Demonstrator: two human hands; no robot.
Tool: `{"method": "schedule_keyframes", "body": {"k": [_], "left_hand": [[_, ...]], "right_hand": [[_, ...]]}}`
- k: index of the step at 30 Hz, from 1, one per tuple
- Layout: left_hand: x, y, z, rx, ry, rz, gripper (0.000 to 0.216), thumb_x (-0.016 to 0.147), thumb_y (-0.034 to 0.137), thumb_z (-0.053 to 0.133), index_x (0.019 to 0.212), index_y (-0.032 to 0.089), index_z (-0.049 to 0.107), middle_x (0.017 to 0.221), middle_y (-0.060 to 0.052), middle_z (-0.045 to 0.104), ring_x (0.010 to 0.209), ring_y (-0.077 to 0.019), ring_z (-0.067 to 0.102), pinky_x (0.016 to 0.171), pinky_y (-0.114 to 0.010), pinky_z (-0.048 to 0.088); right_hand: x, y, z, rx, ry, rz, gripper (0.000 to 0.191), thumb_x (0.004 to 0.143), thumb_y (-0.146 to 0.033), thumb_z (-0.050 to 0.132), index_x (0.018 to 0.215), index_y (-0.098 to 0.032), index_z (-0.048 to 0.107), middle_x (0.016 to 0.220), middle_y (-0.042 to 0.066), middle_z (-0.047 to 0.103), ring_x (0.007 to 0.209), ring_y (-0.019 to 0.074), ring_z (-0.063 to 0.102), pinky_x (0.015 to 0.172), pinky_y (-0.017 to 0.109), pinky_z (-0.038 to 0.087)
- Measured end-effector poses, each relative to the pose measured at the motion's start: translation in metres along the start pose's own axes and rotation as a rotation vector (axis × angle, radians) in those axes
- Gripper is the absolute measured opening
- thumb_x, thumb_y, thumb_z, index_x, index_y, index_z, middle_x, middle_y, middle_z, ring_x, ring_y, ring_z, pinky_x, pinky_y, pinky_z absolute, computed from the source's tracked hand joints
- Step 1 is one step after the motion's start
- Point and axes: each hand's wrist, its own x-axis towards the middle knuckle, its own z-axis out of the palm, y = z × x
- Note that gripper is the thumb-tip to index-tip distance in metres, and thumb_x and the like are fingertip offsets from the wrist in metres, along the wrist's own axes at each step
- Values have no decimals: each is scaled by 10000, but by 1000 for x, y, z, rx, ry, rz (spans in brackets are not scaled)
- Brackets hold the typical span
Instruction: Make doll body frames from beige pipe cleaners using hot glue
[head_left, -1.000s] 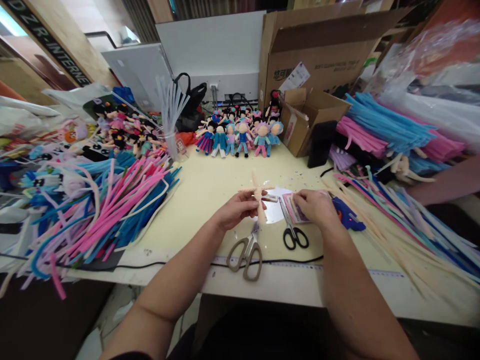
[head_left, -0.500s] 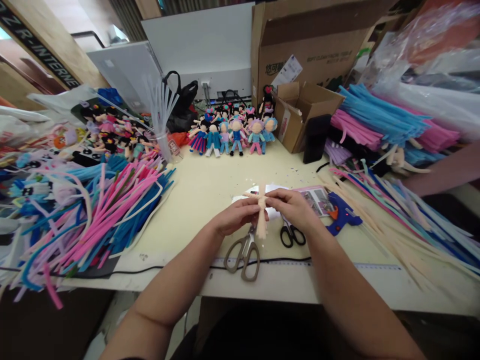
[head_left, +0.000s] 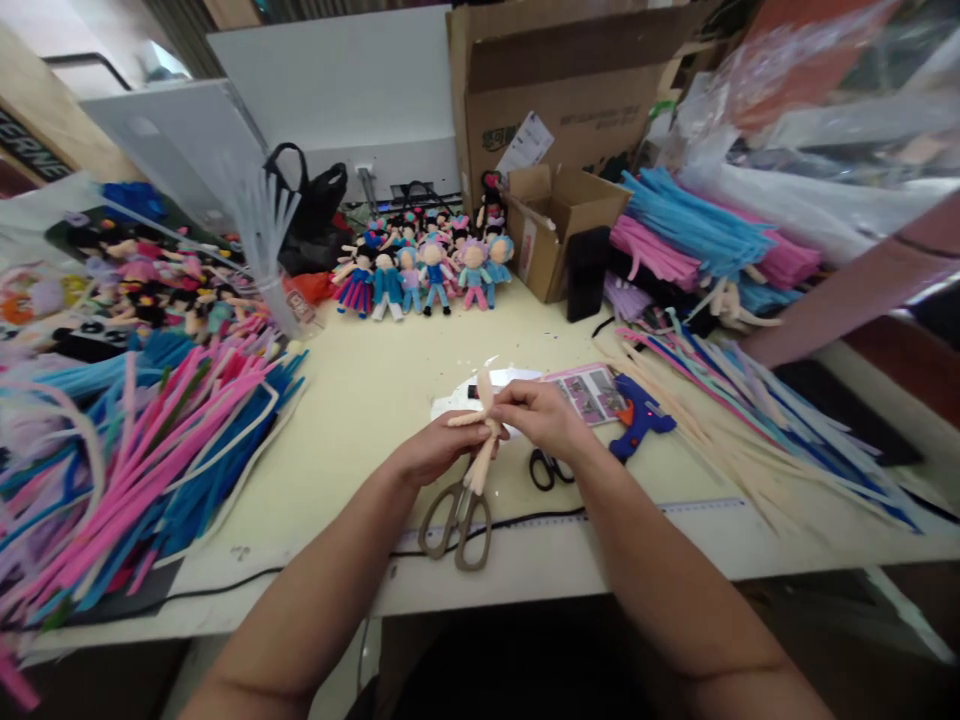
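Both my hands meet over the middle of the pale yellow table (head_left: 360,400). They hold a small beige pipe-cleaner figure (head_left: 481,452) with stub arms and legs. My left hand (head_left: 431,452) grips its lower body from the left. My right hand (head_left: 536,415) pinches its upper part from the right, fingers closed. Grey-handled scissors (head_left: 456,515) lie just below the figure, and black-handled scissors (head_left: 551,468) lie under my right wrist.
A blue glue gun (head_left: 636,418) and a printed card (head_left: 589,390) lie right of my hands. Piled pipe cleaners lie at left (head_left: 150,440) and right (head_left: 750,420). Finished dolls (head_left: 420,275) and cardboard boxes (head_left: 559,225) stand behind. Another person's arm (head_left: 847,295) reaches in from the right.
My right hand left the card and joined the left on the beige figure. The figure now tilts, and the view has swung to the right.
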Motion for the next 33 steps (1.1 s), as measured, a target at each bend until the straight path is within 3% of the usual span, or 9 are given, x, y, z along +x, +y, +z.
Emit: {"method": "schedule_keyframes", "body": {"k": [3, 7, 12, 19, 26, 33], "left_hand": [[0, 2, -1, -19, 24, 23, 191, 716, 269, 683, 847, 130, 697, 805, -70, 655, 711, -139, 576, 705, -268, 435], [1, 7, -6, -60, 52, 66, 188, 753, 284, 647, 860, 136, 690, 751, -60, 645, 703, -138, 578, 683, -250, 438], [3, 11, -12, -88, 88, 108, 218, 753, 291, 644, 906, 140, 678, 723, -57, 647, 654, -132, 580, 626, -235, 448], [0, 12, -8, -65, 73, 116, 221, 744, 271, 650, 903, 120, 681, 702, -69, 653, 666, -140, 586, 632, -227, 469], [-2, 15, 3, -26, 110, 106, 209, 715, 268, 674, 866, 123, 692, 706, -64, 654, 652, -137, 580, 604, -218, 467], [-7, 30, 23, 46, 105, 81, 251, 701, 288, 692, 886, 119, 694, 686, -60, 651, 642, -134, 580, 603, -214, 462]], "right_hand": [[3, 1, 0, 65, -19, 5, 192, 752, -324, 567, 653, -169, 623, 586, -16, 586, 580, 111, 527, 588, 238, 414], [7, 5, -10, 66, 169, -59, 239, 782, -292, 497, 938, -181, 640, 752, -4, 622, 670, 112, 548, 636, 238, 432], [-3, 2, -29, -188, 356, -45, 223, 722, -132, 358, 682, -194, 569, 568, -41, 502, 553, 106, 464, 547, 221, 358], [-57, 18, -50, -363, 458, 63, 232, 812, -253, 388, 872, -207, 607, 568, -43, 523, 526, 125, 483, 554, 236, 377], [-115, 37, -68, -400, 475, 191, 239, 818, -260, 419, 834, -205, 652, 508, -42, 559, 497, 126, 531, 588, 243, 419], [-124, 37, -82, -492, 593, 231, 247, 812, -363, 474, 727, -204, 641, 556, -26, 613, 535, 121, 556, 585, 227, 406]]}}
